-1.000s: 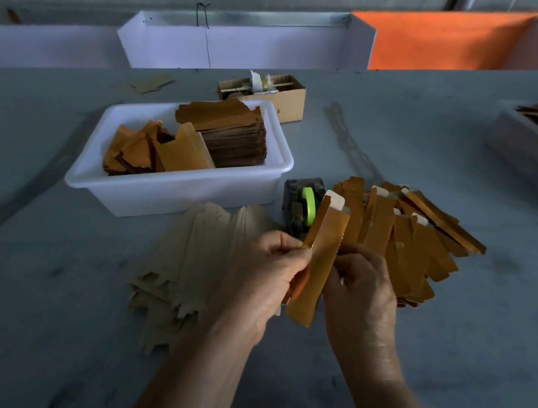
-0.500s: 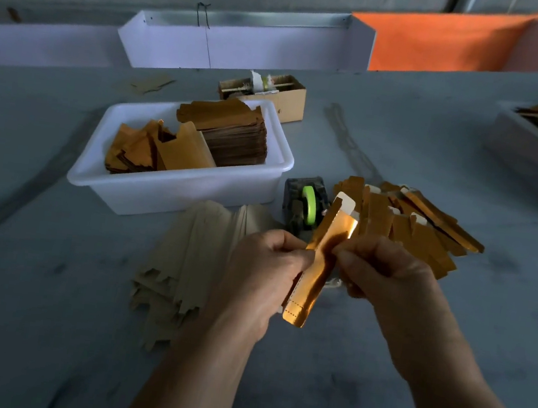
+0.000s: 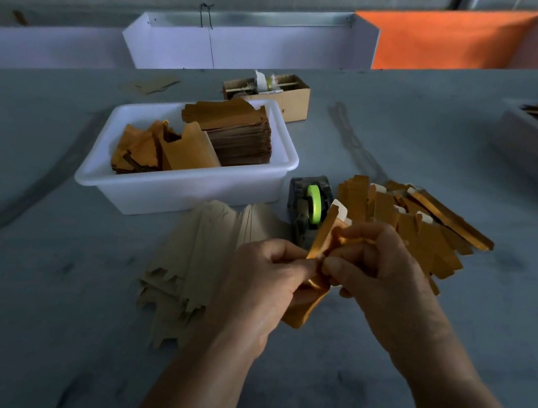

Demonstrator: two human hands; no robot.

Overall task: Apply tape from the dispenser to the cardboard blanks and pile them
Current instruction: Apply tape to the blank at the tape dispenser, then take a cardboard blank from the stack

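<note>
Both hands, left hand and right hand, pinch one gold cardboard blank mid-job; taped pile beyond the grip, untaped stack left of it.

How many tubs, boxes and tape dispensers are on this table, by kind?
White tubs: 2, the near tub and the far tub at the right edge.
Cardboard boxes: 1, the box behind the near tub.
Tape dispensers: 1, the dispenser with the green roll.
Total: 4

blanks: we see shiny gold
tape roll: neon green
tub: white
desk: grey, perhaps faintly mottled
</note>
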